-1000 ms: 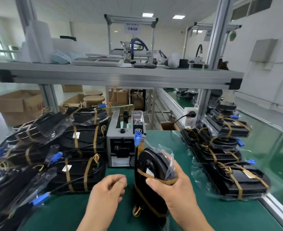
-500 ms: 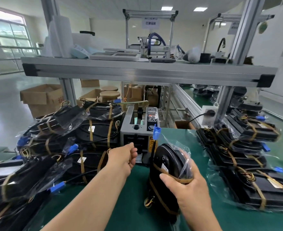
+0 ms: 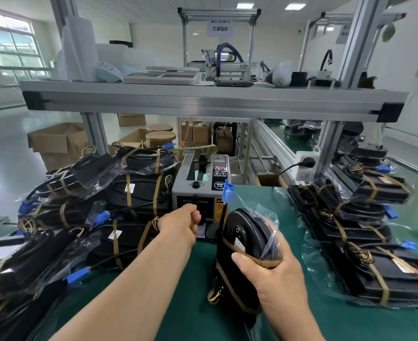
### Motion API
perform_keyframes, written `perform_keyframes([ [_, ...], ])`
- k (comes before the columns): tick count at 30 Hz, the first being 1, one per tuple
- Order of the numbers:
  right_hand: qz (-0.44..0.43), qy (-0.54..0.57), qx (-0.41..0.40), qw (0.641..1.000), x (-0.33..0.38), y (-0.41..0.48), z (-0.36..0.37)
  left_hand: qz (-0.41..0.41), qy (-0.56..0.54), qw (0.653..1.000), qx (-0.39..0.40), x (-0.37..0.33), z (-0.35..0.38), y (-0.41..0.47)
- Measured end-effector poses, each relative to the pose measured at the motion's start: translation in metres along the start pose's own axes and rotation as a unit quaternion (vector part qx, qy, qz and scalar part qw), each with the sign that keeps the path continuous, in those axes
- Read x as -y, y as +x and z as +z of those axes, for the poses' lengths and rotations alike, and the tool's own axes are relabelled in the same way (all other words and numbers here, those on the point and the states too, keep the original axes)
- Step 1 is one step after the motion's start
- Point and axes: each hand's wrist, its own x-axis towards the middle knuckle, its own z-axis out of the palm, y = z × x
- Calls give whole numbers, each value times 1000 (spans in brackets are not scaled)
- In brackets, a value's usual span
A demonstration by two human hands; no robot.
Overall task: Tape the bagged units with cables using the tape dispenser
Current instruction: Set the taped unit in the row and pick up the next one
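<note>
Bagged unit [image 3: 246,244] held upright on green counter [image 3: 289,323] by right hand [image 3: 272,274], left hand [image 3: 182,223] curled at tape dispenser [image 3: 200,190] front

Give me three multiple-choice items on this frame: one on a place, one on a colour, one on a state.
1. Where is the left hand?
A. at the dispenser's front
B. on the shelf
C. on the right stack

2. What colour is the connector atop the held unit?
A. red
B. blue
C. white

3. How is the held unit positioned?
A. flat on the mat
B. upright on edge, gripped by the right hand
C. on the left pile

Answers:
1 A, the hand is at the dispenser outlet.
2 B, it is plainly blue.
3 B, the right hand grips it standing on the mat.
</note>
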Motion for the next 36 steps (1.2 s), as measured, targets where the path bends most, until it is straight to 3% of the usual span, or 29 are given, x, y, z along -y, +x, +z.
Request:
perform_keyframes([
  [8,1,-8,-3,1000,-2,1,-2,25,-24,999,-14,8,-14,-5],
  [14,-12,-27,28,999,-3,1,-1,83,36,986,137,2,-31,-55],
  [19,-32,-23,86,996,-2,0,1,206,212,908,298,-24,-47,-118],
  [23,-27,-2,122,992,-5,-3,3,239,369,836,328,-41,-48,-142],
  [26,-35,1,134,990,-6,-5,4,280,427,785,352,-47,-48,-146],
  [32,-47,-9,147,988,-6,-6,6,431,397,740,330,-48,-55,-140],
  [36,-56,-5,155,986,-5,-6,6,398,379,745,377,-40,-59,-139],
])
